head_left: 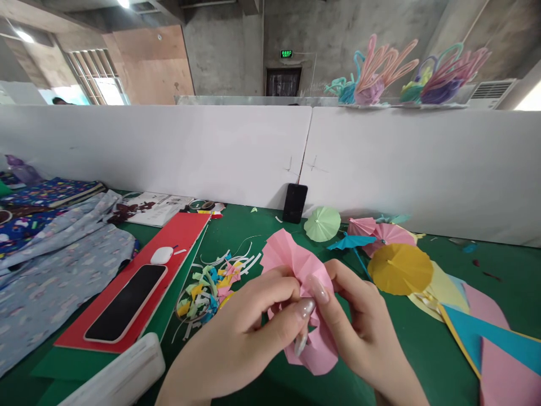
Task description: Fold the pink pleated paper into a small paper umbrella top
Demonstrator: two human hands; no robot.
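Between my hands is a piece of pink pleated paper point(291, 254), its upper part fanned out in creases and its lower part hanging as a curved flap. My left hand point(253, 321) pinches it near the middle with thumb and fingers. From the other side my right hand point(355, 316) grips the same paper, the two thumbs almost touching. Part of the paper is hidden behind my fingers. Beyond it lie small paper umbrellas: a green one point(322, 224), a yellow one point(400, 269), a blue one point(350, 242) and pink ones point(386, 237).
Colourful paper scraps point(211, 287) lie left of my hands on the green table point(249, 231). Further left, a phone point(127, 304) rests on a red sheet point(177, 237). Another phone point(295, 203) leans against the white partition point(190, 152). Coloured paper point(507, 366) lies at right.
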